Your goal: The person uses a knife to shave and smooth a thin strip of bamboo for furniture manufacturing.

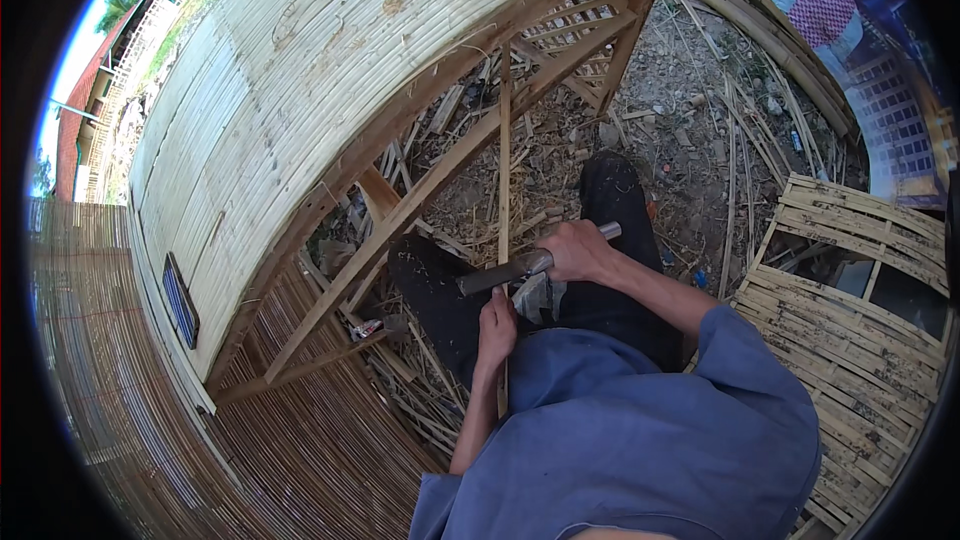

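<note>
My right hand (577, 252) is wrapped round the metal, tube-like handle of a short, broad-bladed knife (500, 274). Its dark blade points left and lies across a long, thin bamboo strip (504, 170). Just below the blade, my left hand (495, 325) is closed on that strip, thumb upward. The strip runs upright between my knees, and its upper part shows in front of a wooden brace. Its lower end is hidden by my hand and blue shirt.
A large slatted bamboo panel on a wooden frame (330, 80) arches over the left, with a phone (181, 301) lying on it. A woven bamboo panel (840, 360) stands at right. Bamboo scraps litter the ground (690, 155); bamboo poles (770, 45) lie at far right.
</note>
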Tool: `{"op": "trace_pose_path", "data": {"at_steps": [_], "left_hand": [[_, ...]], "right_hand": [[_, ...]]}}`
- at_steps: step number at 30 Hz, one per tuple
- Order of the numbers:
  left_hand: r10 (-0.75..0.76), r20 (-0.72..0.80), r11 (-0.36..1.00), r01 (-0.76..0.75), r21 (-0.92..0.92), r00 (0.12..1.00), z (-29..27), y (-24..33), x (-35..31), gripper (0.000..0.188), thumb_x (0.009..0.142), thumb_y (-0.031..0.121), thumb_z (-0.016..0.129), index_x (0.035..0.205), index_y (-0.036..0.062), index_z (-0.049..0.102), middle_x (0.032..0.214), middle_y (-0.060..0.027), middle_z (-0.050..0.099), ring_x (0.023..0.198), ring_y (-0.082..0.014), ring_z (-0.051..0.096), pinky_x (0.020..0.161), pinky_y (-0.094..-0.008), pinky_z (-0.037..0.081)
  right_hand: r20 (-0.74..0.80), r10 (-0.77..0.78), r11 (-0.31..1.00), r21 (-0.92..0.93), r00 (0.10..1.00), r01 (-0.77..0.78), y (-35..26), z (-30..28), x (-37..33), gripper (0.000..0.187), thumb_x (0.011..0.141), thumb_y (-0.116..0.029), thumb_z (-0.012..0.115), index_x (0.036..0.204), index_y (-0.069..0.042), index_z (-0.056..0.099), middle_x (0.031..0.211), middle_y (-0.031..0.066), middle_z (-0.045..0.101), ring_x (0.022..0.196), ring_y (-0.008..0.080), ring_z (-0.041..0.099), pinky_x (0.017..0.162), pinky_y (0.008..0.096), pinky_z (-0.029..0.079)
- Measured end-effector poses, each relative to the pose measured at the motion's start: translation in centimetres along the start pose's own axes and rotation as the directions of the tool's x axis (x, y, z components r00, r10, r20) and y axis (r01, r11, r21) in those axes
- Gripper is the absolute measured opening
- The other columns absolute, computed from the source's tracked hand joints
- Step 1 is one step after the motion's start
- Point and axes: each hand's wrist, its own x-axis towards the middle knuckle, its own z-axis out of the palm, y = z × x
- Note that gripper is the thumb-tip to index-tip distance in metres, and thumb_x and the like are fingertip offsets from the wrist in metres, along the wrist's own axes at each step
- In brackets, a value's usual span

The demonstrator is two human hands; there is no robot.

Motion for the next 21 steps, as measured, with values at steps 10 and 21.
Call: {"op": "trace_pose_path", "data": {"at_steps": [10,21], "left_hand": [[-0.445,0.429,0.713,0.601,-0.362,0.786,-1.9,2.9,0.6,0.053,0.094,0.06,0.023,0.072,0.0142,0.037,0.052,0.0055,0.025,0.041,-0.0067,0.024,0.037,-0.0239,0.019],[0.03,-0.107,0.953,0.004,0.302,0.994,-0.8,1.2,0.3,0.049,0.1,0.034,0.03,0.073,-0.0017,0.05,0.054,-0.0134,0.047,0.048,-0.027,0.05,0.048,-0.0392,0.038]], "right_hand": [[0.044,-0.041,0.999,0.01,0.998,0.041,-0.7,-0.2,0.4,0.022,0.056,-0.019,0.065,0.075,-0.009,0.067,0.064,0.0173,0.062,0.066,0.0369,0.063,0.063,0.0464,0.051],[0.001,-0.032,0.999,-0.035,0.999,0.032,-1.0,0.2,1.6,0.018,0.059,-0.017,0.062,0.072,-0.005,0.066,0.064,0.0187,0.062,0.065,0.0354,0.065,0.062,0.0452,0.052]]}}
